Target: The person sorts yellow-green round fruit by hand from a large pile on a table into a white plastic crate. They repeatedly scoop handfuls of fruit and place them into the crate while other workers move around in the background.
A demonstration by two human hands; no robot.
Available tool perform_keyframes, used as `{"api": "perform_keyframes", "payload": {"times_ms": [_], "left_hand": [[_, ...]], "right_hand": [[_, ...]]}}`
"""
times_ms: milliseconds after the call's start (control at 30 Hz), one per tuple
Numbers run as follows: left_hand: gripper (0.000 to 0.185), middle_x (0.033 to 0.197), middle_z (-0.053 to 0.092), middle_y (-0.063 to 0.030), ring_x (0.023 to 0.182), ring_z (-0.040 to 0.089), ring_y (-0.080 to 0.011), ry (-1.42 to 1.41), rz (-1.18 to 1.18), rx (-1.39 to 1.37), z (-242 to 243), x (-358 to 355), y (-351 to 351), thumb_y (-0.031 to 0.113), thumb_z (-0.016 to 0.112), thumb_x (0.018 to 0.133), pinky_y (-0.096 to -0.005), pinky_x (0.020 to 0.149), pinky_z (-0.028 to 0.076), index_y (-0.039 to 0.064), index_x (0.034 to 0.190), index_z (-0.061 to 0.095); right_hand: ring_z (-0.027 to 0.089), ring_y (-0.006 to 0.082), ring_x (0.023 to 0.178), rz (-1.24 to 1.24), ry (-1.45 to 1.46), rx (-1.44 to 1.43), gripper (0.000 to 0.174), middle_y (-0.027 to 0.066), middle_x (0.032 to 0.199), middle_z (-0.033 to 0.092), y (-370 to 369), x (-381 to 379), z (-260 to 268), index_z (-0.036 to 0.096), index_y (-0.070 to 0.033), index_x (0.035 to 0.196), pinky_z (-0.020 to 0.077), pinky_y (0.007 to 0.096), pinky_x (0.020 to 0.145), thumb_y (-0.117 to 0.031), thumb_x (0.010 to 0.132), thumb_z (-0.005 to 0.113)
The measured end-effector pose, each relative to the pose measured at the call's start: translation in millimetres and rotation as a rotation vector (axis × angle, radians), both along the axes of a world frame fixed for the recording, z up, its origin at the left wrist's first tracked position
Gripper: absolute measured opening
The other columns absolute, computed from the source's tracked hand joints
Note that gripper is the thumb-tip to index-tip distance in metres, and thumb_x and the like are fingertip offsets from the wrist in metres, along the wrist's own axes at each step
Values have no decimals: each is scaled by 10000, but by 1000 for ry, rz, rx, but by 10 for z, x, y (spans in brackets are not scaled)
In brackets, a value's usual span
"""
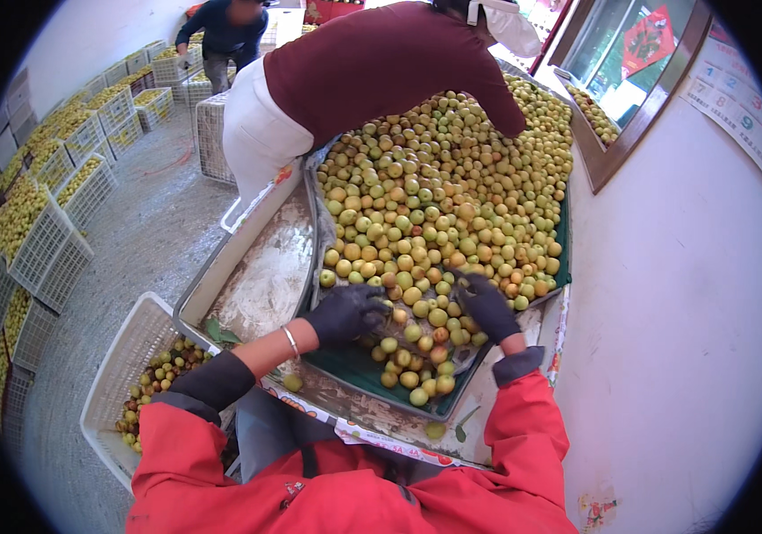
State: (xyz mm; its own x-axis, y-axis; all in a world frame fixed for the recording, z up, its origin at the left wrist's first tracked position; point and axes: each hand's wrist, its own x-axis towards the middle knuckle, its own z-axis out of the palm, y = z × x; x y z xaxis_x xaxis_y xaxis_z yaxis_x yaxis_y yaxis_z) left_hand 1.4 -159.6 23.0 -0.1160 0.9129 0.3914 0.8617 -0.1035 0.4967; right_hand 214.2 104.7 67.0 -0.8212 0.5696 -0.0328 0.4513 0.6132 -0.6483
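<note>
A large heap of round yellow-green fruits [434, 200], some blushed orange, covers a cloth-lined sorting table. My left hand [349, 312], in a dark glove, reaches in at the heap's near left edge, its fingertips beside several fruits. On the opposite side my right hand [485, 306], gloved too, has its fingers among the fruits. Whether either hand grips one is hidden by the gloves and blur. Between and below my hands, a smaller group of fruits [414, 364] lies on the green tray end [347, 368] nearest me.
Left of my legs stands a white plastic crate [114, 380] partly filled with fruit. A co-worker in a maroon top [381, 67] leans over the heap's far end; another person [224, 33] is behind. Filled crates [50, 247] line the left wall. A white wall [648, 300] borders the right.
</note>
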Motion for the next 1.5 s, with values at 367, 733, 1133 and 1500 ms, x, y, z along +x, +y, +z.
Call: {"api": "perform_keyframes", "payload": {"times_ms": [367, 733, 1133, 1500], "left_hand": [[286, 1210, 710, -118, 1034, 687, -271, -401, 154, -91, 68, -794, 1377, 180, 542, 1023, -344, 941, 517, 131, 1242, 719], [241, 1054, 652, -138, 971, 654, -337, 244, 289, -81, -177, -113, 1810, 215, 678, 794, -468, 774, 530, 113, 1009, 718], [374, 1268, 645, -146, 1156, 616, -362, -62, 241, -11, 161, -454, 594, 297, 712, 881, -461, 1022, 475, 144, 1223, 700], [530, 1493, 513, -171, 1389, 454, -362, -179, 190, -146, -397, -654, 1071, 399, 539, 1008, -442, 1169, 349, 164, 1483, 512]], "right_hand": [[670, 387, 1036, -142, -287, 573, 500, 221, 1192, 634, 358, -101, -5, 700, -224, 1272, 533, 489, 898, -530, 878, 657], [635, 460, 1058, 105, -101, 287, 502, 325, 1267, 547, -536, -67, -216, 641, -217, 1347, 513, 481, 967, -460, 908, 633], [648, 411, 1094, -231, 25, 489, 418, 245, 1168, 673, 154, 267, 29, 678, -93, 1273, 511, 467, 965, -357, 954, 619], [624, 422, 1065, -86, 191, 173, 452, 276, 1135, 646, -223, -215, -389, 725, -77, 1170, 496, 478, 941, -442, 910, 662]]}}
